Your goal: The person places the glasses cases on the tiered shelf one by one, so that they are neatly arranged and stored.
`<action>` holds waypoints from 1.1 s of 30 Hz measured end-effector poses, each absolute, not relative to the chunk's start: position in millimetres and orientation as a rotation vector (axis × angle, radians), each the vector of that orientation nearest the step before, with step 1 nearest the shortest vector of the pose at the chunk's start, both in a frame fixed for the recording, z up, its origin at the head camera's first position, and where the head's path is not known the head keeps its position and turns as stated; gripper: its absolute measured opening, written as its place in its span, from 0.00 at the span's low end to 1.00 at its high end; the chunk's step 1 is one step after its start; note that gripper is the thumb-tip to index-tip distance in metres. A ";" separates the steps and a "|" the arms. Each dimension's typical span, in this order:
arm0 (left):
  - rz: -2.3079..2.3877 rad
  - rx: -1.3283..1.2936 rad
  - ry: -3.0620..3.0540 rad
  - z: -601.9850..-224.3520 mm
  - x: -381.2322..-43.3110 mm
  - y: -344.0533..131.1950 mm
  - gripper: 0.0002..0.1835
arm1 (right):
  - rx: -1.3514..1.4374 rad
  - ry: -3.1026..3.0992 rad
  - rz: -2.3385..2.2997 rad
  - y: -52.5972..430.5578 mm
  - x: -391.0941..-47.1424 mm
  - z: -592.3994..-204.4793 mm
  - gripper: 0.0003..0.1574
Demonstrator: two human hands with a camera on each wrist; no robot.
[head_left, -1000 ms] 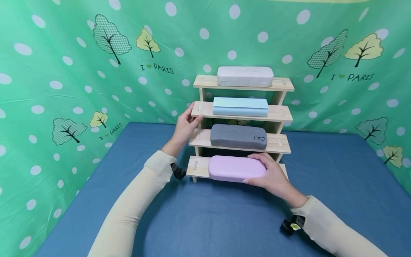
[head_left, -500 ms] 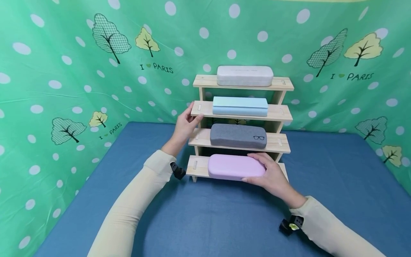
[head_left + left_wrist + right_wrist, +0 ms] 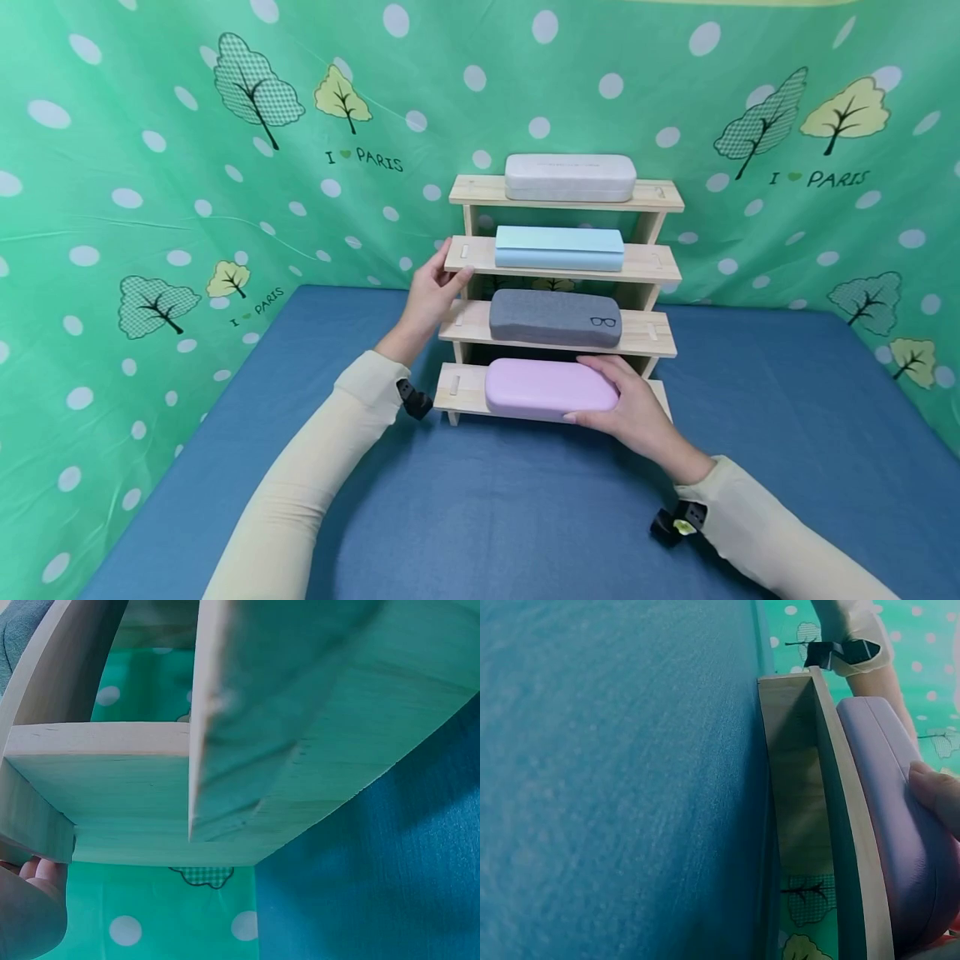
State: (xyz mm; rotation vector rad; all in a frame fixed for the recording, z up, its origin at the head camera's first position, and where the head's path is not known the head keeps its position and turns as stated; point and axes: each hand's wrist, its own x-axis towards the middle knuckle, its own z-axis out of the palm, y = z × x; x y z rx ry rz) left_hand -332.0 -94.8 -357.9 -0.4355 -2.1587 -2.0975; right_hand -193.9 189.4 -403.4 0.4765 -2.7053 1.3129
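In the head view, my right hand (image 3: pixel 636 410) grips the right end of a lilac glasses case (image 3: pixel 542 390), thumb along the front and fingers behind. The case lies along the bottom step of a four-step wooden display stand (image 3: pixel 463 383). In the right wrist view, my thumb presses the side of the lilac case (image 3: pixel 881 795), close over the step. My left hand (image 3: pixel 429 298) pinches the left end of the stand's second step from the top. The left wrist view catches only part of the left hand (image 3: pixel 34 904) at the wood.
Above sit a grey felt case (image 3: pixel 555 318) with a glasses print, a light blue folding case (image 3: pixel 559 250) and a whitish case (image 3: pixel 570 177), one per step. Blue cloth (image 3: pixel 480 517) covers the table. A green dotted curtain (image 3: pixel 315 225) hangs behind.
My right hand has shifted the lilac case slightly back on the bottom step, so less of it overhangs the front edge. The left hand keeps its hold on the stand.
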 end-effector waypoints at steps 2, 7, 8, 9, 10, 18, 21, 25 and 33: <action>-2.088 -0.439 -2.158 -358.4 -332.3 -94.4 0.36 | 0.471 -2.714 1.307 189.2 -193.6 -403.1 0.49; -2.058 -0.475 -2.133 -362.0 -334.1 -93.3 0.36 | 0.472 -2.713 1.298 188.5 -193.3 -404.0 0.50; -2.054 -0.476 -2.134 -362.4 -334.7 -93.2 0.36 | 0.478 -2.710 1.298 188.9 -193.4 -404.3 0.50; -2.053 -0.476 -2.134 -362.9 -335.3 -93.1 0.36 | 0.484 -2.709 1.298 189.3 -193.6 -404.8 0.51; -2.051 -0.480 -2.136 -363.1 -335.8 -93.1 0.36 | 0.493 -2.706 1.297 190.1 -193.7 -405.2 0.51; -2.060 -0.491 -2.117 -365.8 -338.5 -92.6 0.37 | 0.517 -2.706 1.256 198.5 -187.7 -406.4 0.52; -2.065 -0.480 -2.123 -366.5 -339.5 -93.4 0.37 | 0.501 -2.720 1.237 203.2 -183.7 -405.5 0.52; -2.052 -0.457 -2.163 -365.8 -338.2 -95.3 0.37 | 0.494 -2.739 1.210 211.1 -177.7 -402.1 0.52; -1.972 -0.362 -2.352 -351.5 -333.2 -102.7 0.40 | 0.526 -2.726 1.159 225.9 -164.4 -387.3 0.42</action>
